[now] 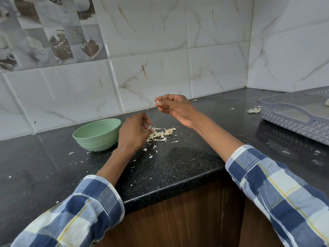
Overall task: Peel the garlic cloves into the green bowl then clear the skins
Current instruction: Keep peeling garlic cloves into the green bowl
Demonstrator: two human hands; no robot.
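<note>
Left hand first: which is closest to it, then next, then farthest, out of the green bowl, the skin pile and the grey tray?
1. Skin pile, touching the left hand's fingertips.
2. Green bowl, just to its left.
3. Grey tray, far right.

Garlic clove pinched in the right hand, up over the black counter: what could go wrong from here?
1. The small pale garlic clove sits in a fingertip grip of the right hand, well right of the round green bowl; dropped, it would likely land on the black speckled counter.
2. The left hand pinches a skin strip at the papery skin pile; flakes already lie scattered and may spread further.
</note>
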